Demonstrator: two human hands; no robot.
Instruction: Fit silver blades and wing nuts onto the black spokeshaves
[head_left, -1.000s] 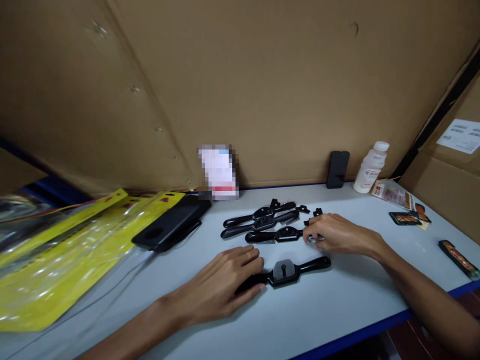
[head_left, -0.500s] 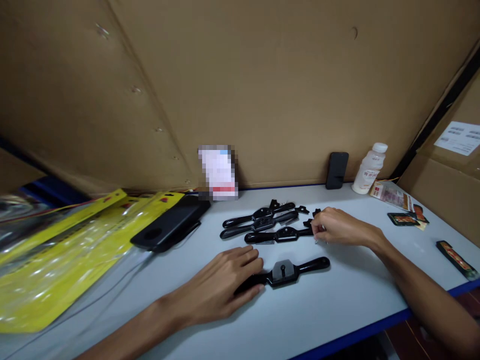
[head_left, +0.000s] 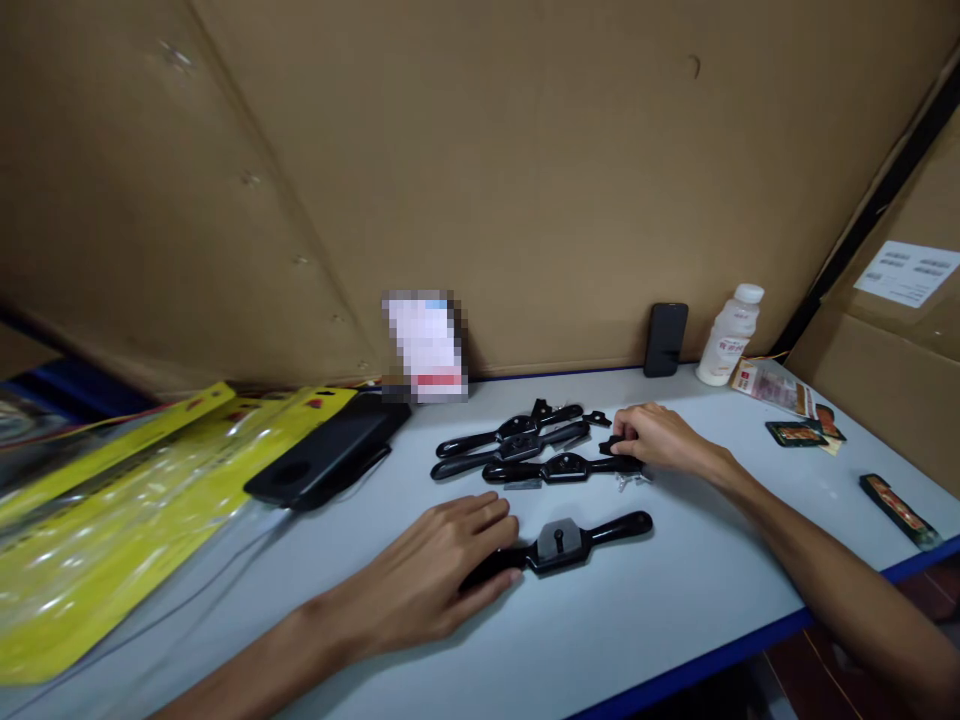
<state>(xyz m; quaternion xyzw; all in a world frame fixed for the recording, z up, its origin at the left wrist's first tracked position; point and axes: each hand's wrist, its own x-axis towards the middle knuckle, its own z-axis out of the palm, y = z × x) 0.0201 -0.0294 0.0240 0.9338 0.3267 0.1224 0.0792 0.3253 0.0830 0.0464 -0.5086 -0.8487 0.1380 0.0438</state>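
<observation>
A black spokeshave [head_left: 559,545] with a grey blade on its middle lies near the front of the table. My left hand [head_left: 465,550] is closed around its left handle. Behind it, several more black spokeshaves [head_left: 566,468] lie side by side. At their right end, my right hand [head_left: 656,435] pinches a small black lever cap [head_left: 609,446], partly hidden by the fingertips. Another loose lever cap [head_left: 596,418] lies just behind. Small screws [head_left: 624,482] rest on the table below the right hand. A flat grey blade [head_left: 523,486] sits by the nearest rear spokeshave.
Yellow plastic packages [head_left: 150,520] cover the left side, beside a black device [head_left: 326,450] with a cable. A blurred upright screen [head_left: 426,345], a dark phone [head_left: 665,340] and a white bottle [head_left: 729,338] stand along the cardboard wall. Small packets [head_left: 795,434] lie right.
My right hand has moved slightly back, from over the screws to the lever cap, uncovering the screws. My left hand keeps its hold. The view has shifted slightly right.
</observation>
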